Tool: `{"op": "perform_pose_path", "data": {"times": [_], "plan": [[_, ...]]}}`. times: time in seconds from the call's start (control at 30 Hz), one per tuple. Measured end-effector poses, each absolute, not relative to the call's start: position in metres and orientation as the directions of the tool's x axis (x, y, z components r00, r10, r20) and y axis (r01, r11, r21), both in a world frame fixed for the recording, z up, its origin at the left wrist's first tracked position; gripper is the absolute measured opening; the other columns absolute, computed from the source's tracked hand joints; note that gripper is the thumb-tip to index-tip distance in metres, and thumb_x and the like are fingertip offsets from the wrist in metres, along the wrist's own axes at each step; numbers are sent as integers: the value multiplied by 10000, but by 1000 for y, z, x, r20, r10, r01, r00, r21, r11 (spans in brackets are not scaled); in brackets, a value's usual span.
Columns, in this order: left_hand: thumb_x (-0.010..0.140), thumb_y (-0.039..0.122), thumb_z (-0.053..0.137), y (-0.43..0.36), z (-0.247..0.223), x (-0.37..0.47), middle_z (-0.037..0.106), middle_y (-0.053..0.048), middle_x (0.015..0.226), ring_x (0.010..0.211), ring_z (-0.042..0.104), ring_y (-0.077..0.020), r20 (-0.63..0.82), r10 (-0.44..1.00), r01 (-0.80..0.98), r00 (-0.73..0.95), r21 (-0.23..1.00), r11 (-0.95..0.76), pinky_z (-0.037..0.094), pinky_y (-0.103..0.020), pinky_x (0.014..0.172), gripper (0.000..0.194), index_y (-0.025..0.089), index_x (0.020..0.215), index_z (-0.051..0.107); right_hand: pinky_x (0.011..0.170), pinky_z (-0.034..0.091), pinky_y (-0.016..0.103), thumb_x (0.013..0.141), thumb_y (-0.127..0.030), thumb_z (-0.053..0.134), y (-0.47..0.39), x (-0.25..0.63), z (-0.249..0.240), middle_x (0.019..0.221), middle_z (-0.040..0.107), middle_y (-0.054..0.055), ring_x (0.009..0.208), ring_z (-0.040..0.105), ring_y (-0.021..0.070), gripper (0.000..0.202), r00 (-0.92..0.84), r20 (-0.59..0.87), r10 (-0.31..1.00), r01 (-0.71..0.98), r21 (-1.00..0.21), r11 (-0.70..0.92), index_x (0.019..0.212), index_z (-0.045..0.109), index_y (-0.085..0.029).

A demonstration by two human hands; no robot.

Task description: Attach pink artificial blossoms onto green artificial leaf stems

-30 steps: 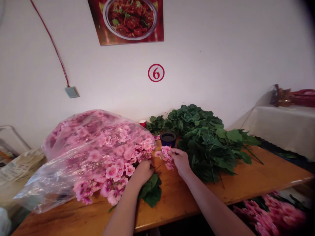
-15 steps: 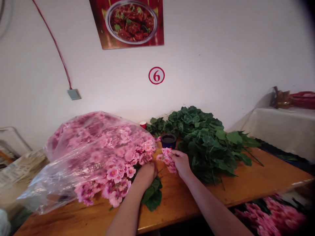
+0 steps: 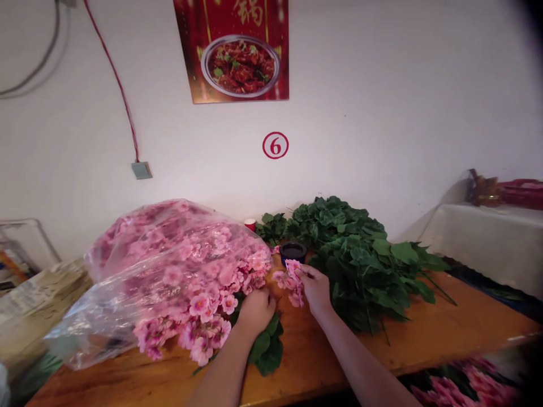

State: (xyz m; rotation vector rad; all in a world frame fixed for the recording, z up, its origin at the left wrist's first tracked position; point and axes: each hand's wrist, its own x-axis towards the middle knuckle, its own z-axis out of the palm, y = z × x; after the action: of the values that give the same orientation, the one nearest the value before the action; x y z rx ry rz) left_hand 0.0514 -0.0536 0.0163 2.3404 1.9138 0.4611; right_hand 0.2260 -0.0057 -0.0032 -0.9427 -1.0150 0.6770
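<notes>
My right hand [image 3: 316, 285] pinches a small cluster of pink artificial flowers [image 3: 292, 282], just in front of a dark blue round pot [image 3: 293, 252]. My left hand [image 3: 258, 308] is closed around a green leafy stem, whose leaves [image 3: 268, 346] hang out below it over the wooden table [image 3: 307, 362]. To its left, pink flowers [image 3: 203, 308] spill from a clear plastic bag [image 3: 169, 249] full of similar blossoms. A large heap of green leaf stems [image 3: 356, 249] lies right of the pot.
A red cup [image 3: 250, 225] stands by the wall behind the pot. More pink flowers [image 3: 475, 381] lie below the table's right edge. A cloth-covered table [image 3: 487, 237] is at the right; papers [image 3: 46, 305] lie at the left.
The view has tilted up slightly, so everything sits lower in the picture. Both hands keep nearly the same places and grips, with the flower cluster still by the pot.
</notes>
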Motion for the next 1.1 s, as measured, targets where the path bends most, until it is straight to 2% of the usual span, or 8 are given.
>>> {"op": "perform_pose_path", "data": {"times": [0.1,0.3,0.47,0.6,0.73,1.1], "plan": [[853,325,399,-55,15,51,659,-136,854,829,622,-233,201,964,943,175,246,-223,419,-305,715,273,143,827,602,799,477,341,687,-369,655,3,230,14,885,715,74,838,636,222,270,416,474,776,64,-867,495,840,719,-156],[843,307,416,-57,16,52,665,-125,865,836,621,-223,205,967,942,153,265,-205,411,-294,712,243,151,867,601,768,458,319,719,-309,573,41,237,64,872,713,83,800,623,220,209,427,656,623,461,-750,474,759,726,-173],[830,282,413,-51,9,51,664,-125,827,793,628,-236,219,958,944,184,231,-234,418,-305,684,227,151,830,598,797,415,331,728,-228,531,74,237,56,781,712,71,767,597,216,201,375,774,511,685,-602,409,691,721,-174],[809,258,417,-47,3,50,659,-121,811,782,628,-251,239,951,943,196,221,-250,425,-326,680,203,154,822,590,819,389,334,740,-214,515,85,241,35,778,714,70,772,594,218,217,353,795,494,737,-561,377,697,723,-168],[810,264,414,-45,1,51,651,-122,794,763,624,-252,244,952,945,183,222,-239,426,-329,668,212,149,842,589,782,384,327,735,-207,504,88,245,23,747,712,70,733,583,214,231,330,764,554,759,-564,325,669,722,-173],[832,242,397,-48,9,50,642,-141,874,850,613,-252,171,966,946,196,227,-232,434,-342,745,222,133,892,581,794,376,314,740,-217,508,86,246,24,779,716,76,747,588,210,232,380,750,542,754,-590,287,730,733,-163]]}}
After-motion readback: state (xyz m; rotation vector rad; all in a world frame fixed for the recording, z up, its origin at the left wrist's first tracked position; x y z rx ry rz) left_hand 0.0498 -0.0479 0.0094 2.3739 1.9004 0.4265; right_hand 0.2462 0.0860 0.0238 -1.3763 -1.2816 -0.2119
